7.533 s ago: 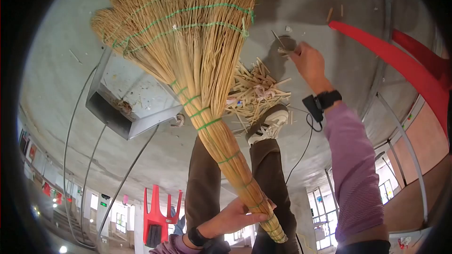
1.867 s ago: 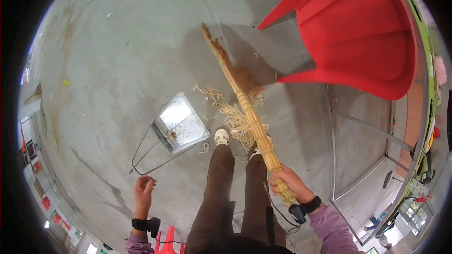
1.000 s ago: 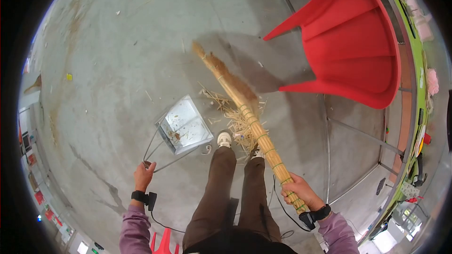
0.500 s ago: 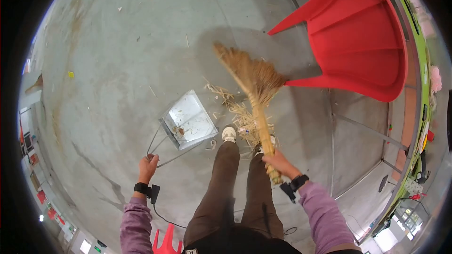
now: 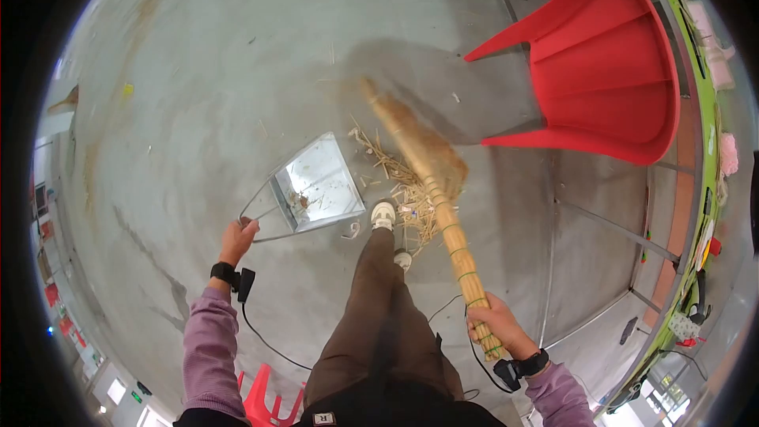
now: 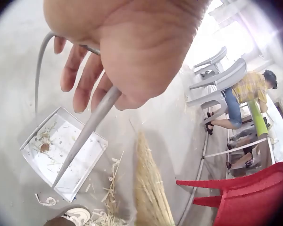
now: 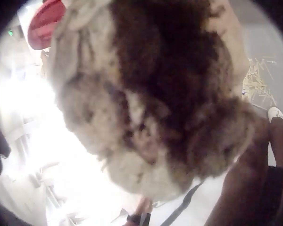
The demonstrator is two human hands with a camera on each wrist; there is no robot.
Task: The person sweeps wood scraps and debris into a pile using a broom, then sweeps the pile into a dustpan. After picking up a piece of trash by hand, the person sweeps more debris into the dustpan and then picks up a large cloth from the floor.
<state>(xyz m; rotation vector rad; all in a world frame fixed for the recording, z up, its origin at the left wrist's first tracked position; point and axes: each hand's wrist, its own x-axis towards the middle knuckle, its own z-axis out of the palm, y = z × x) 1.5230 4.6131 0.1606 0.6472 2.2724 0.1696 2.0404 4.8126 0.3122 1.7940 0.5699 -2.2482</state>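
Note:
My left hand (image 5: 239, 239) grips the end of the thin metal handle of a dustpan (image 5: 330, 170). The pan rests on the floor, with a few bits of debris in it. In the left wrist view the grey handle rod (image 6: 87, 132) runs under the palm. My right hand (image 5: 500, 324) holds a straw broom (image 5: 455, 241) near the butt of its green-bound handle. Its bristle head is blurred, just beyond a pile of straw-coloured scraps (image 5: 417, 204). The broom's butt end (image 7: 141, 127) fills the right wrist view and hides most of that hand.
A red chair (image 5: 609, 71) stands at the right, beside a metal frame (image 5: 617, 225). Another red seat (image 5: 269, 399) is behind my legs. My shoe (image 5: 383, 215) is between the dustpan and the pile. A person in a yellow plaid shirt (image 6: 249, 87) appears in the left wrist view.
The broom passed from my left hand to my right. My left hand then reached down and took the dustpan's handle. Since then the broom has swung about over the scraps.

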